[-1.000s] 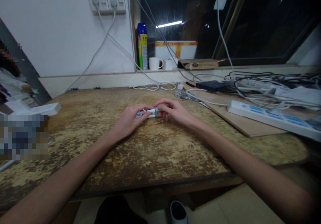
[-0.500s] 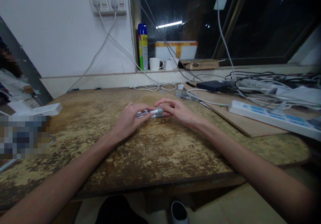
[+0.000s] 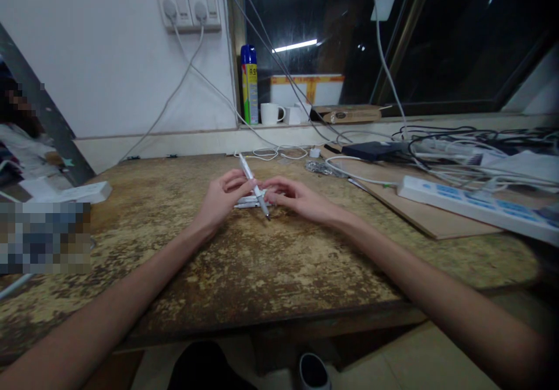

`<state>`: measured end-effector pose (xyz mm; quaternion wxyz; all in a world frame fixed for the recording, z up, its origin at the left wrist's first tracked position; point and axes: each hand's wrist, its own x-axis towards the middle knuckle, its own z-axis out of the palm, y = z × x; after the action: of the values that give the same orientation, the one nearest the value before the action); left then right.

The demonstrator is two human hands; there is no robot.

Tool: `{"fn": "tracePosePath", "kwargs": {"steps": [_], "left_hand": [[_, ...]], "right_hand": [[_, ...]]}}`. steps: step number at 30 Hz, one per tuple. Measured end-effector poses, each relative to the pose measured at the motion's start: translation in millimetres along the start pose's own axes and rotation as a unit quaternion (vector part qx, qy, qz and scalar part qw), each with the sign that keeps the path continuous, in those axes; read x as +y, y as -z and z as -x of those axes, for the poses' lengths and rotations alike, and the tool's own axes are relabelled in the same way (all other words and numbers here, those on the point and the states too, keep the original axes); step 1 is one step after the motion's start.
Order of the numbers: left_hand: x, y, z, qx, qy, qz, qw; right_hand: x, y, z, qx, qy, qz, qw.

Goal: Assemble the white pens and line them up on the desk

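My left hand (image 3: pixel 225 195) is closed, its thumb and fingers pinching a white and grey pen (image 3: pixel 247 169). The pen slants, with its dark tip low and toward me and its other end up and away. Just right of the pen is my right hand (image 3: pixel 294 198); its fingers are bent and somewhat apart, with the fingertips close to the barrel. Whether they touch it is hard to see. Behind and below the raised pen, more white pens (image 3: pixel 247 204) lie sideways on the worn wooden table (image 3: pixel 262 262), partly hidden by both hands.
A white power strip (image 3: pixel 471 201) and a brown board (image 3: pixel 419 206) lie at right, with tangled cables (image 3: pixel 463 139) behind. A clear plastic bag (image 3: pixel 325 167) lies beyond my right hand. A mug (image 3: pixel 271 113) and spray can (image 3: pixel 250 87) stand on the sill. A person sits at far left.
One pen has come up out of the sideways group and now slants between my hands, gripped by the left. My right hand's fingers have shifted down and slightly left beside it.
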<state>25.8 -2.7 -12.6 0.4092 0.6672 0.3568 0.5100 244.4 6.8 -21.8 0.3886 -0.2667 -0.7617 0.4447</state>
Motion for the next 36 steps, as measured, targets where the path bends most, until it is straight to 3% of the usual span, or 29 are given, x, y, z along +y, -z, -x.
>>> {"fn": "tracePosePath", "kwargs": {"steps": [6,10,13,19,23,29,36], "left_hand": [[-3.0,-3.8,0.0,-0.051,-0.014,-0.039,0.998],[-2.2,-6.6,2.3,-0.068,0.011,-0.016,0.997],[-1.3,-5.7,1.6,-0.069,0.008,0.001,0.998],[-0.4,-2.5,0.9,-0.045,0.015,-0.012,0.999],[-1.0,-5.0,3.5,-0.077,0.026,-0.038,0.996],[-6.2,0.4,0.4,-0.058,-0.001,-0.069,0.996],[-11.3,8.6,-2.9,-0.036,-0.017,-0.085,0.996]], "right_hand": [[-10.4,-10.5,-15.9,0.095,0.080,0.005,0.992],[-12.9,-20.4,-30.5,0.140,0.081,-0.035,0.986],[-17.7,-20.3,-43.7,0.192,0.073,-0.131,0.970],[-29.7,-6.5,-55.1,0.197,0.024,-0.440,0.876],[-27.3,-2.3,-45.1,0.186,0.015,-0.543,0.819],[-29.6,7.7,-33.5,0.233,0.028,-0.535,0.812],[-29.9,16.9,-27.1,0.234,0.045,-0.542,0.806]]}}
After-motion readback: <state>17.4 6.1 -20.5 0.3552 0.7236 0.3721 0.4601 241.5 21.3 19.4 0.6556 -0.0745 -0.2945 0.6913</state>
